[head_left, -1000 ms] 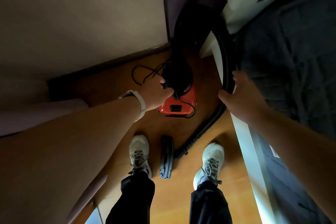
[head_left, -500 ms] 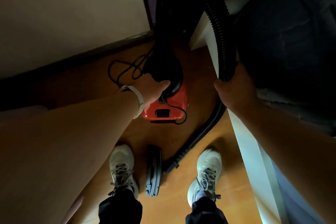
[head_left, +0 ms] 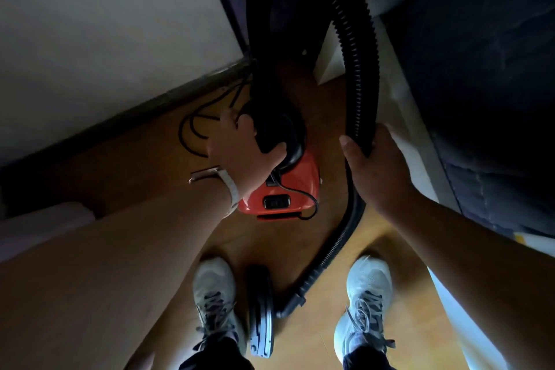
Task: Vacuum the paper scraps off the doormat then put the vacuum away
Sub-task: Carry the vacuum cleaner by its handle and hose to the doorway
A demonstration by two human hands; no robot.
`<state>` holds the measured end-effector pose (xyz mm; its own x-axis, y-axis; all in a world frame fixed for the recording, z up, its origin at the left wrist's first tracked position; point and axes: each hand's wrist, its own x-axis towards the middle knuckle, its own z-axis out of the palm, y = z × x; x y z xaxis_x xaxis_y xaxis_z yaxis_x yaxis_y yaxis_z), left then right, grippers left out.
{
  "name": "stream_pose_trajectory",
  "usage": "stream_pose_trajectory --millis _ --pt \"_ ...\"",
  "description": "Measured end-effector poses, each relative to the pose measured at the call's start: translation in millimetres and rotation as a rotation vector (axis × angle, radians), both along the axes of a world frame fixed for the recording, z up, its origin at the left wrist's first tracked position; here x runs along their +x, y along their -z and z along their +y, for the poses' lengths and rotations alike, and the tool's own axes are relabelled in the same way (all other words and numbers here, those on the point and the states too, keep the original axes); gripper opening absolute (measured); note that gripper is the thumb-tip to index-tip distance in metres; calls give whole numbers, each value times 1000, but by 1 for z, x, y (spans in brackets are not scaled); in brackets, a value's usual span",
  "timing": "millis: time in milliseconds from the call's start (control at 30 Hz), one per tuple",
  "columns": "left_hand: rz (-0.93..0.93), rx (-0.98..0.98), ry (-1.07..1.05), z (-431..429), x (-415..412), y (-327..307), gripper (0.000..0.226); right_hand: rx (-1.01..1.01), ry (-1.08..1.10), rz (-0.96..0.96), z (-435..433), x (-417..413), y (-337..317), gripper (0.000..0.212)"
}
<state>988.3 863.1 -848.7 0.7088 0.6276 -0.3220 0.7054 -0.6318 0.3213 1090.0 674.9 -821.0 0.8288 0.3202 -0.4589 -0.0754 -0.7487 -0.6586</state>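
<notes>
**Vacuum settling into the corner by the bed**

Over the last second we are leaning further in over the red and black canister vacuum (head_left: 289, 189). It is sitting on the orange-brown wooden floor (head_left: 285, 243), close to the far corner where the pale wall (head_left: 105, 39) is meeting a dark panel. Both grips are staying as they were.

Our left hand (head_left: 244, 156), with a pale watch strap (head_left: 232, 192) on the wrist, is wrapping its fingers (head_left: 270, 153) round the vacuum's black top handle. Our right hand (head_left: 380, 173) is closing its fingers (head_left: 348, 144) round the black ribbed hose (head_left: 359, 75). That hand is holding the hose up beside the white bed frame (head_left: 402, 105) along the floor's right edge.

The hose is looping up over the vacuum and trailing back down to the black floor nozzle (head_left: 262, 318). The nozzle is lying between our two white trainers (head_left: 214, 294) at the near edge. More of the thin black power cord (head_left: 187, 141) is now showing, lying in loose loops along the wall edge just left of the vacuum.

No doormat or paper scraps are in sight. So we are judging the cleaning finished and the putting away under way. The body looks nearly parked, but the hose, the nozzle and the loose cord are still waiting to be tidied in after it.
</notes>
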Motion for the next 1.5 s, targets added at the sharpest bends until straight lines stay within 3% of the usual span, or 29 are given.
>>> stream_pose_trajectory --millis 100,333,533,667,800,900,1067,1200,1500 --pt "-34 -98 -31 5 1 1 63 7 16 56 4 1 4 46" --pt "-51 66 29 -2 3 -6 54 71 -9 183 13 -11 7 49" --pt "-156 -423 -302 -13 8 -11 46 92 -44 200 8 -16 8 31" --pt "-190 -600 -478 -16 13 -10 49 142 -9 270 2 -16 5 17" --pt "-177 -753 -527 -16 14 -4 26 215 -31 245 0 -19 6 11" --pt "-222 -828 -543 -18 14 -6 25 219 6 248 2 -19 0 10" --pt "-273 -805 -580 -20 5 -13 22 209 44 136 -4 -25 -12 28" --pt "-280 -761 -640 -16 -9 -31 19 162 59 99 -5 -37 -27 25" --pt "-244 -685 -580 -27 -40 -134 35 133 163 168 3 -61 -120 31"
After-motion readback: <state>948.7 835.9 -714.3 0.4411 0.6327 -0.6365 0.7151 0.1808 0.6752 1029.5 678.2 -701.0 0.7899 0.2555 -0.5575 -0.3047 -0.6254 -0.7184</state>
